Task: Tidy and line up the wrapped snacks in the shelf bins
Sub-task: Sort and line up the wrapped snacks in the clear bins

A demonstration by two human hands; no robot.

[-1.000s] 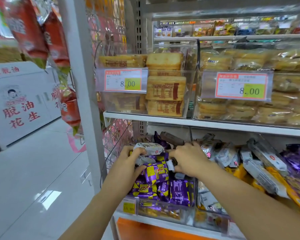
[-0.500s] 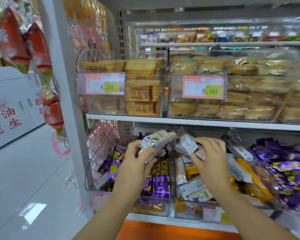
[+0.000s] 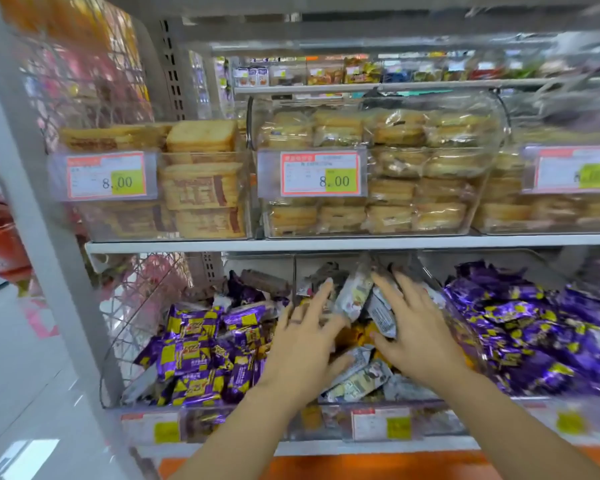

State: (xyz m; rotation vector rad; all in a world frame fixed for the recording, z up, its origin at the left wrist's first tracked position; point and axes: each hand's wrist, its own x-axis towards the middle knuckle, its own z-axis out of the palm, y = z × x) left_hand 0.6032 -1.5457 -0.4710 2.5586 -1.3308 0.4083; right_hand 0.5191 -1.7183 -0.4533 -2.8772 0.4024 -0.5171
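I see my left grip flat, fingers straight and spread, resting on the silver-wrapped snacks in the middle bin. My right grip, also straight-fingered, presses the same pile from the other side, curled round nothing. Purple snacks fill the bin just left.

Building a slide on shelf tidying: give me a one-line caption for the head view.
Left hand and right hand press silver-wrapped snacks together in the middle bin, purple packets either side.
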